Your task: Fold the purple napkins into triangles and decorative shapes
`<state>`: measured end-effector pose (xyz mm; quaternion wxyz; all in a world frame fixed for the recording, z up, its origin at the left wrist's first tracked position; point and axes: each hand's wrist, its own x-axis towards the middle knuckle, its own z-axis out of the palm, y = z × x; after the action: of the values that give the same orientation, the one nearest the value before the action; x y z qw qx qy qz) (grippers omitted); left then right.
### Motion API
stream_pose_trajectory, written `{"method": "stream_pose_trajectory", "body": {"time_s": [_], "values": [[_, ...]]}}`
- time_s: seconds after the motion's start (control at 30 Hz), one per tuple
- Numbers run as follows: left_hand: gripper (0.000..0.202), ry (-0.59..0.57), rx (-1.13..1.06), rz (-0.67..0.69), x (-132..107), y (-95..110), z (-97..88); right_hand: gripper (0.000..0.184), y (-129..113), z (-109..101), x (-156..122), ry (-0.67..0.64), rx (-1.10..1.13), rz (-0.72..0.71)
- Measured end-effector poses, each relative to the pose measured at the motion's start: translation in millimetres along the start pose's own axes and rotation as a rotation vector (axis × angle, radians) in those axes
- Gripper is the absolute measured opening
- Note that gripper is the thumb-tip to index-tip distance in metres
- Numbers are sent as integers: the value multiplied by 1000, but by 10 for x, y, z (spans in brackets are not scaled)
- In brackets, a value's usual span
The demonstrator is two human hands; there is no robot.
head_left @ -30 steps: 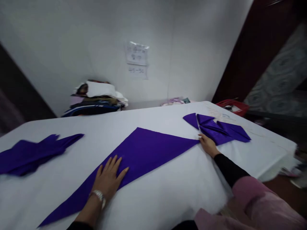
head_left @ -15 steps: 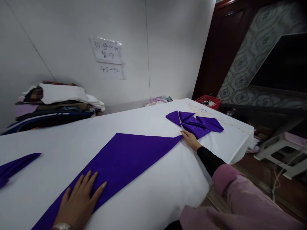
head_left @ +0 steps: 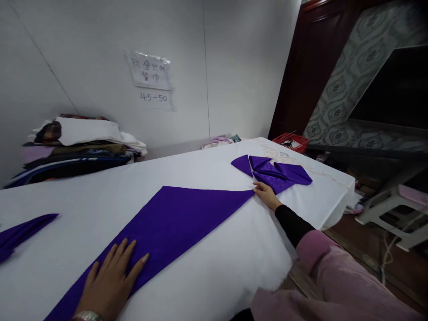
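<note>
A purple cloth napkin [head_left: 174,218] lies on the white-covered table, folded so that its near edge runs in a long straight slant. My left hand [head_left: 112,276] rests flat on its lower left part, fingers spread. At the far right corner of the napkin, my right hand [head_left: 265,192] pinches the pointed tip between thumb and fingers. Just beyond that hand sit folded purple napkins [head_left: 272,171], partly covered by it. Another purple cloth [head_left: 25,234] reaches in from the left edge of the view.
The white tablecloth [head_left: 207,263] covers the table. A pile of folded clothes [head_left: 83,142] stands along the wall at the back left. A red basket [head_left: 292,142] is beyond the far right end, and a white stool [head_left: 396,214] stands right of the table.
</note>
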<state>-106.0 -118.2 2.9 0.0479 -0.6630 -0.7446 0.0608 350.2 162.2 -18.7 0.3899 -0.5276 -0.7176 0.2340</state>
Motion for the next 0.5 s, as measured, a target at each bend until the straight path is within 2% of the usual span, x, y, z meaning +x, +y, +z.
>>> {"method": "stream_pose_trajectory", "body": {"time_s": [0.1, 0.2, 0.27, 0.33, 0.43, 0.5], "values": [[47, -14, -1, -5, 16, 4, 20, 33, -35, -27, -35, 2, -69, -14], [48, -42, -64, -100, 22, 82, -37, 27, -153, -61, -82, 14, -129, -58], [55, -26, -145, -213, 29, 149, -94, 27, -283, -35, -98, 21, -147, -128], [62, -10, -208, -257, 37, 199, -137, 31, -471, 76, -127, 6, -173, -271], [63, 7, -249, -266, 32, 228, -152, 39, -892, 408, -284, -159, -144, -473], [63, 17, -260, -268, 17, 227, -139, 47, -1230, 683, -464, -376, -113, -547]]}}
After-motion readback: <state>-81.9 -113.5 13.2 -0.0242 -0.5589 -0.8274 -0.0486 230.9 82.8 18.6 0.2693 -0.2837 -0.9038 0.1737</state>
